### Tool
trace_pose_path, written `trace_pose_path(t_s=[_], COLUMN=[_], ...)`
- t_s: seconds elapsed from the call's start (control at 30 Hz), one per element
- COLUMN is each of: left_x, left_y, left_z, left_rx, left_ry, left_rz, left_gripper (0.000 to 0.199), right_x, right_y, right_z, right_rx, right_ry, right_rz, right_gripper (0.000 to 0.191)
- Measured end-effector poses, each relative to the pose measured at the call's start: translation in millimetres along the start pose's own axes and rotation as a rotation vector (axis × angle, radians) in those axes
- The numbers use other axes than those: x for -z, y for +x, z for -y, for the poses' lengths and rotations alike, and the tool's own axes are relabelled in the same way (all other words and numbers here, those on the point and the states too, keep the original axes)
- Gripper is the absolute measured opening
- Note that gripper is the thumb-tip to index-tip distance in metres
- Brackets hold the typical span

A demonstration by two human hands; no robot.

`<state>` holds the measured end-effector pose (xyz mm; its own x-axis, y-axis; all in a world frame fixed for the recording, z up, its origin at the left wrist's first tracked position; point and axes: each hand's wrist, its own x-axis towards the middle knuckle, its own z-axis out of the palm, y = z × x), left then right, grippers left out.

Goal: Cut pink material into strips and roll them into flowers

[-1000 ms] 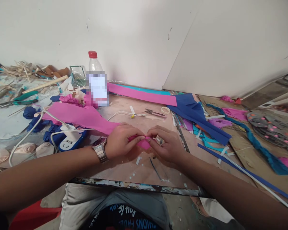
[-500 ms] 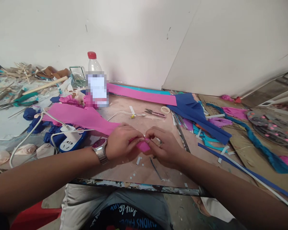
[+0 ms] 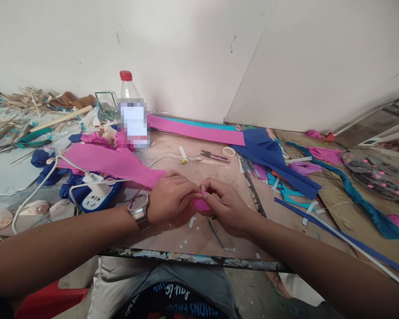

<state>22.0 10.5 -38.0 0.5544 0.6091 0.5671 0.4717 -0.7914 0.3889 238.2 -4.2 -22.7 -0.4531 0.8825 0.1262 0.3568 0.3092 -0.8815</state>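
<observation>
My left hand [image 3: 171, 197] and my right hand [image 3: 224, 204] meet over the near middle of the worktable [image 3: 199, 241]. Both pinch the same small folded pink foam piece [image 3: 200, 204], which shows between the fingertips; most of it is hidden by the fingers. A metal wristwatch [image 3: 138, 209] sits on my left wrist. Behind my left hand a long pink foam sheet [image 3: 109, 161] runs off to the left.
A red-capped plastic bottle [image 3: 131, 113] stands at the back. Small scissors [image 3: 214, 156] and a tape roll [image 3: 229, 152] lie beyond my hands. A white-blue power strip [image 3: 98, 195] with cables lies left. Blue foam sheets [image 3: 272, 164] and scraps spread right; sticks and green-handled pliers [image 3: 26, 141] lie far left.
My two hands have drawn closer together over the pink piece, which now looks more tightly gathered between the fingertips. Nothing else on the table has moved.
</observation>
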Motion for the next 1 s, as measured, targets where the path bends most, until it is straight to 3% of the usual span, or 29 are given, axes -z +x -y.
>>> trace_pose_path(t_s=[0.17, 0.3, 0.43, 0.57, 0.7, 0.9, 1.0], left_x=[2.4, 4.3, 3.1, 1.4, 2.8, 5.5, 5.0], left_y=[0, 0, 1, 0, -1, 0, 0], left_z=[-4, -6, -5, -5, -7, -6, -4], left_rx=[0.061, 0.135, 0.103, 0.062, 0.119, 0.175, 0.181], left_ry=[-0.024, -0.039, -0.016, -0.020, -0.036, -0.049, -0.050], left_rz=[-0.009, 0.027, 0.025, 0.015, 0.040, 0.086, 0.077], left_gripper=[0.028, 0.029, 0.028, 0.025, 0.025, 0.026, 0.025], right_x=[-5, 1, 5, 2, 1, 9, 10], right_y=[0, 1, 2, 1, 1, 3, 5], right_z=[0, 1, -1, -3, -4, -5, -6], right_rx=[-0.103, 0.017, 0.078, 0.011, -0.026, 0.155, 0.157], right_ry=[0.168, -0.024, -0.157, -0.061, 0.029, -0.221, -0.212], right_rz=[-0.005, -0.038, -0.039, -0.010, 0.009, -0.008, -0.024], right_gripper=[0.016, 0.016, 0.013, 0.012, 0.013, 0.011, 0.017])
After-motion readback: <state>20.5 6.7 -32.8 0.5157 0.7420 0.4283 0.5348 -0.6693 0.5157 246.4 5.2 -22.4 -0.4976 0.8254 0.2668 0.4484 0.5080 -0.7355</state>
